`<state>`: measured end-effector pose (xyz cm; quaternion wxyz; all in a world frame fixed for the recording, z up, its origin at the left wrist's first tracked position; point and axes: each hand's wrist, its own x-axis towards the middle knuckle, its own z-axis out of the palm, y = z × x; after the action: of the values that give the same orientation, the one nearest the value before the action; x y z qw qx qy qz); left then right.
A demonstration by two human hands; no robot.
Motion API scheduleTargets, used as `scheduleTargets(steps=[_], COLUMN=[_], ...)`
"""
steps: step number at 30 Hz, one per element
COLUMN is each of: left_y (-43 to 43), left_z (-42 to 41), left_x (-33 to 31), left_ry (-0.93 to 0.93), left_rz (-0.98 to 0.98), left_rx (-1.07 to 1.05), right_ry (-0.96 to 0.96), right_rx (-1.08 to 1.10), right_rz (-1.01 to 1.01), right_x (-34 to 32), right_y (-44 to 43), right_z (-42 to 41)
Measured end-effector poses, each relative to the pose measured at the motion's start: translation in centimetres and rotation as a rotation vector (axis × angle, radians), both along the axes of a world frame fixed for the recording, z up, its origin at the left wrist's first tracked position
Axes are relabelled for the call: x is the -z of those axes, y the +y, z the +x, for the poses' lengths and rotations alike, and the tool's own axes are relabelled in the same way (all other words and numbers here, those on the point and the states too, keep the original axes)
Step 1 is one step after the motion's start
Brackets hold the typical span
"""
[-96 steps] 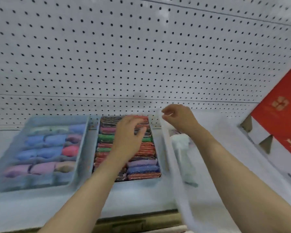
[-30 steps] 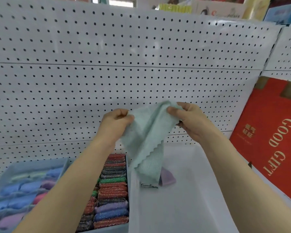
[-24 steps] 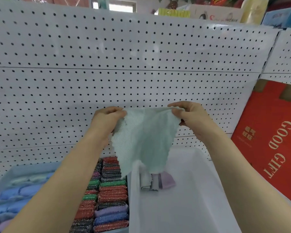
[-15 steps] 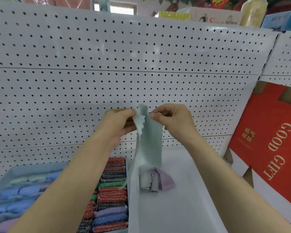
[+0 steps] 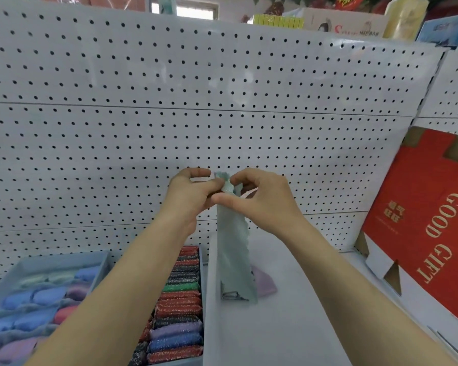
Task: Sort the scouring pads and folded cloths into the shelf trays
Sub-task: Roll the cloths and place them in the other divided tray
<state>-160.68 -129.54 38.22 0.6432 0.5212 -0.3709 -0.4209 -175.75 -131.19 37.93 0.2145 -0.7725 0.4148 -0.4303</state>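
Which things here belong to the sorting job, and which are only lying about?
Part of the job: green cloth, pinched by left hand and right hand; white tray; folded cloths in it; scouring pads; blue tray.
Just lying about: red gift box; pegboard; boxes above.

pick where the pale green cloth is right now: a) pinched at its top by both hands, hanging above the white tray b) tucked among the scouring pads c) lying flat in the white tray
a: the left hand and right hand both pinch the top of the pale green cloth, which hangs over the white tray.
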Motion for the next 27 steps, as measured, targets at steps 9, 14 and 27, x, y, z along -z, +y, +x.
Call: scheduleTargets(steps=[9,14,27], left_y=[-0.2,-1.1,-0.9], left_z=[2.5,1.7,1.6], left_x=[1.8,1.7,-0.5], left_ry=[-0.150,-0.012,-0.143], left_rz=[-0.069,-0.079,-0.276], left_rx=[0.200,0.297,0.025], right_ry=[-0.281,-0.349,-0.466], right_rx=[-0.177,-0.265,0.038], right_rz=[0.087,0.126,0.299], right_x=[-1.8,-2.4,-2.2], right_y=[-0.8,-1.7,-3.4], right_z=[-2.5,-3.7,-4.7])
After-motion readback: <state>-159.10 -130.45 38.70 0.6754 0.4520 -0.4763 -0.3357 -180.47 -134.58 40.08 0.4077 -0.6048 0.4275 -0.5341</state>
